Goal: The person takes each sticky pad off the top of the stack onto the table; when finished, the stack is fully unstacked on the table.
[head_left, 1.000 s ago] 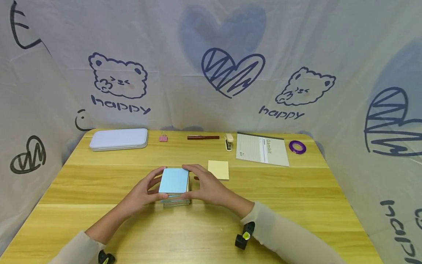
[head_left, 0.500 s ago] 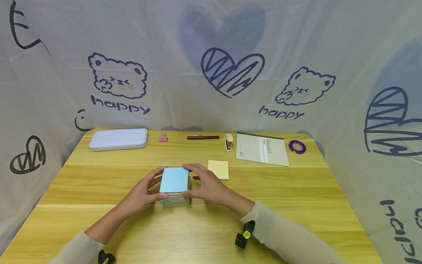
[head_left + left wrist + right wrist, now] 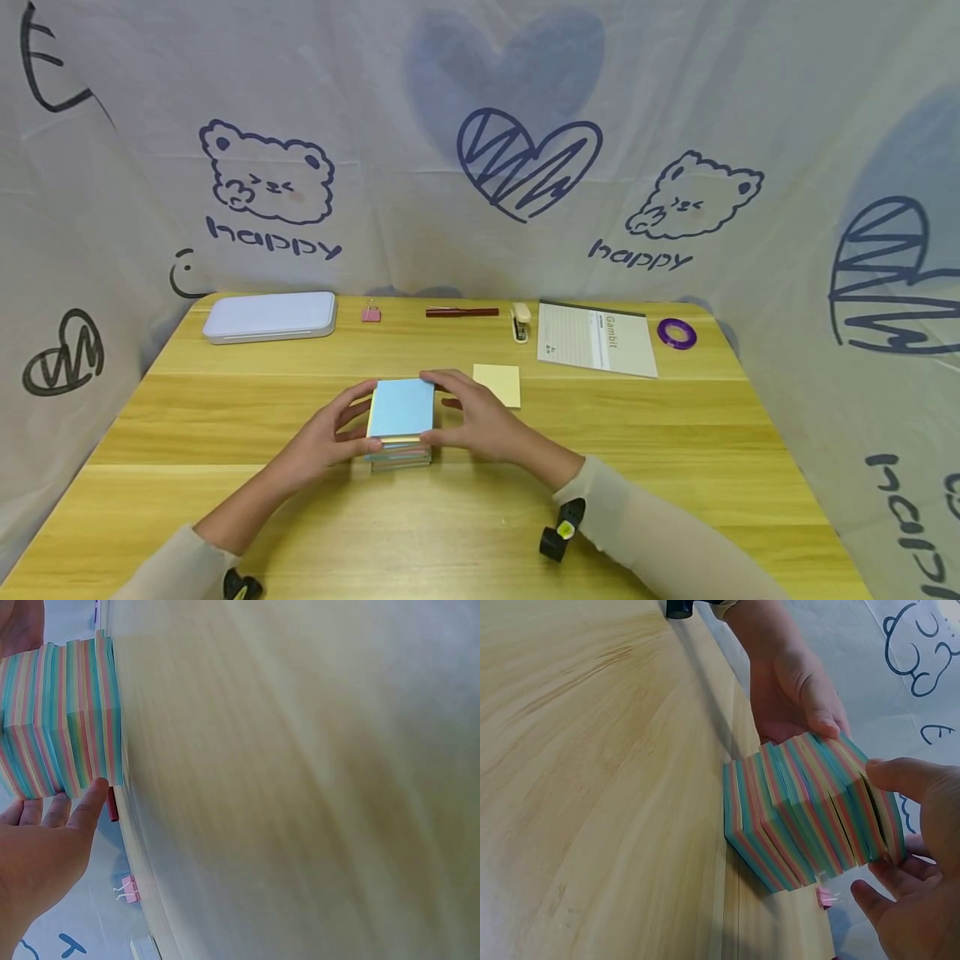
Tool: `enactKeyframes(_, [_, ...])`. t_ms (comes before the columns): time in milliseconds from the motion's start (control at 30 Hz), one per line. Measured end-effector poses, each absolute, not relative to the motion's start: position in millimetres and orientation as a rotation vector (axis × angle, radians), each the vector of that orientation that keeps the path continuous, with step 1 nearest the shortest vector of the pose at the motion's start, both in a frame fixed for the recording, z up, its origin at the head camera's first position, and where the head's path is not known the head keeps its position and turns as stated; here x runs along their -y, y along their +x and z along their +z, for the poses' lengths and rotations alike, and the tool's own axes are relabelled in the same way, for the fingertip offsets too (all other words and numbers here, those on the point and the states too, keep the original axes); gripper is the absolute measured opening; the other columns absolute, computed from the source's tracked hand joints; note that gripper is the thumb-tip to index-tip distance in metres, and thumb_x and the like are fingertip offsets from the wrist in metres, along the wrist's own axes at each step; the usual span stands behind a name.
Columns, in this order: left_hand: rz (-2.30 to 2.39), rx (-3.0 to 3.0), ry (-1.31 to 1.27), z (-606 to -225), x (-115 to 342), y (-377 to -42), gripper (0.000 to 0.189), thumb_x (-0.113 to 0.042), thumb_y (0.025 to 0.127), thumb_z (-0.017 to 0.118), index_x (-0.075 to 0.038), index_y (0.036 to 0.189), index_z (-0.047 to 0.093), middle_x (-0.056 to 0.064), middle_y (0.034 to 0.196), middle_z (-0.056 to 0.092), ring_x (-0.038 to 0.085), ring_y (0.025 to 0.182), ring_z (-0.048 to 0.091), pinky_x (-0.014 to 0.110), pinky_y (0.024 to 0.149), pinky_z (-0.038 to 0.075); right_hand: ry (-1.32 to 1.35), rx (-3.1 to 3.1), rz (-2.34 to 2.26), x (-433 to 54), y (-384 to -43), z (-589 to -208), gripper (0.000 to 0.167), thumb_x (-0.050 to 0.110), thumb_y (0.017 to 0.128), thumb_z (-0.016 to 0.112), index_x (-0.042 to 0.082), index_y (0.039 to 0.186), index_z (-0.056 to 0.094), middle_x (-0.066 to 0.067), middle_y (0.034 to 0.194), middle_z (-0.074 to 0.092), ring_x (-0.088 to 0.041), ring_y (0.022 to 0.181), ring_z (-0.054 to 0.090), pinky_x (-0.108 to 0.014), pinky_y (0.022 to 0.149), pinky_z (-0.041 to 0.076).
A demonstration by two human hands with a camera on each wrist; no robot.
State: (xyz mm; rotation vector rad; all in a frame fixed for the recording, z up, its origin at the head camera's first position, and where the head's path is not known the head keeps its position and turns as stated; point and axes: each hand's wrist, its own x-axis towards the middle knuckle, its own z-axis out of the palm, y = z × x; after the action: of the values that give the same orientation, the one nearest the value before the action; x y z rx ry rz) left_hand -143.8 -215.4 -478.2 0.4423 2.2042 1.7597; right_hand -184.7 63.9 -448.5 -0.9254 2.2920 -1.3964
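A tall stack of sticky notes (image 3: 402, 408), pale blue on top with multicoloured striped sides, stands on the table between both hands. My left hand (image 3: 330, 435) holds its left side, thumb at the near corner and fingers reaching toward the far one. My right hand (image 3: 480, 421) grips the upper right side, thumb in front and forefinger at the back corner. In the right wrist view, the top sticky note pad (image 3: 891, 817) stands slightly apart from those below, under the right thumb. The stack's layers (image 3: 64, 720) are unevenly aligned in the left wrist view.
Behind the right hand lies a yellow sticky note pad (image 3: 497, 385). Along the back edge sit a white case (image 3: 270, 317), pink binder clip (image 3: 371, 314), dark red pen (image 3: 462, 312), small stapler (image 3: 521, 323), notepad (image 3: 596, 340) and purple tape roll (image 3: 677, 334).
My right hand has shifted slightly to the right and away, and the blue-topped upper part of the stack has slid with it, baring a yellow edge on the left. My left hand has stayed put.
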Motion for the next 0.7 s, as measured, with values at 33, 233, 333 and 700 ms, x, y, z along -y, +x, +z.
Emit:
enactKeyframes(33, [1.762, -2.201, 0.443, -478, 215, -144, 0.087, -0.014, 0.095, 0.077, -0.006, 0.163, 0.023, 0.026, 0.166, 0.025, 0.048, 0.152, 0.023, 0.064, 0.114, 0.035, -0.928, -2.294, -1.393, -65, -185, -449, 0.081, 0.018, 0.091, 0.083, 0.008, 0.158, 0.039, -0.008, 0.159, 0.042, -0.024, 0.147, 0.042, -0.04, 0.115, 0.044])
enactKeyframes(233, [1.758, -2.219, 0.474, -478, 215, -144, 0.086, -0.014, 0.095, 0.076, -0.006, 0.163, 0.025, 0.021, 0.168, 0.024, 0.048, 0.153, 0.022, 0.066, 0.114, 0.034, -0.943, -2.286, -1.402, -70, -186, -451, 0.081, 0.018, 0.091, 0.083, 0.007, 0.158, 0.039, -0.009, 0.159, 0.042, -0.025, 0.147, 0.042, -0.037, 0.115, 0.043])
enactKeyframes(333, [1.756, -2.229, 0.489, -478, 215, -144, 0.085, -0.014, 0.095, 0.076, -0.006, 0.163, 0.025, 0.018, 0.169, 0.023, 0.048, 0.153, 0.022, 0.066, 0.114, 0.033, -0.939, -2.277, -1.413, -74, -187, -451, 0.082, 0.019, 0.09, 0.083, 0.009, 0.158, 0.039, -0.007, 0.16, 0.042, -0.023, 0.147, 0.041, -0.036, 0.116, 0.042])
enactKeyframes(700, [1.743, -2.256, 0.473, -479, 215, -144, 0.085, -0.015, 0.094, 0.077, -0.008, 0.163, 0.028, 0.019, 0.168, 0.024, 0.046, 0.153, 0.024, 0.061, 0.115, 0.035, -0.936, -2.282, -1.451, -96, -185, -453, 0.082, 0.021, 0.09, 0.083, 0.011, 0.158, 0.04, -0.005, 0.16, 0.043, -0.022, 0.148, 0.042, -0.036, 0.117, 0.041])
